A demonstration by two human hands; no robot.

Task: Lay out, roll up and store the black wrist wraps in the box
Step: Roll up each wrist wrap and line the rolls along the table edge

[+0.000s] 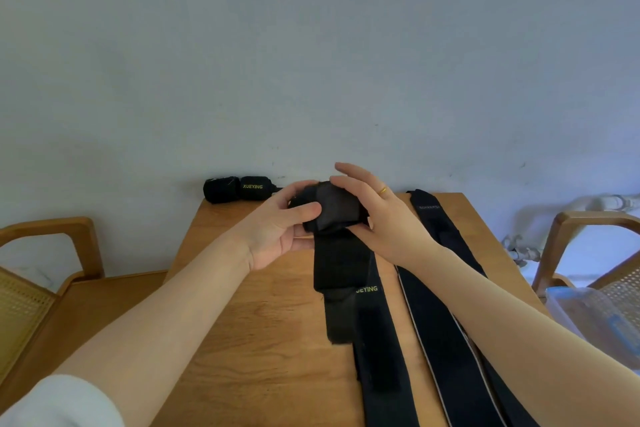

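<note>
A black wrist wrap (341, 267) is partly rolled; its roll sits lifted above the wooden table (242, 305) and its loose tail hangs down onto the table. My left hand (280, 232) grips the roll from the left, thumb on top. My right hand (377, 215) holds the roll from the right, fingers over its top. Two rolled black wraps (239, 188) lie at the table's far left edge by the wall. A flat black wrap (377, 340) lies under the tail. Two more long flat wraps (446, 305) stretch along the right side.
A clear plastic box with a blue rim (588, 315) sits on a cane-seat chair at the right. Another wooden chair (45, 253) stands at the left. A pale wall rises behind the table. White pipes (519, 246) run along the wall at right.
</note>
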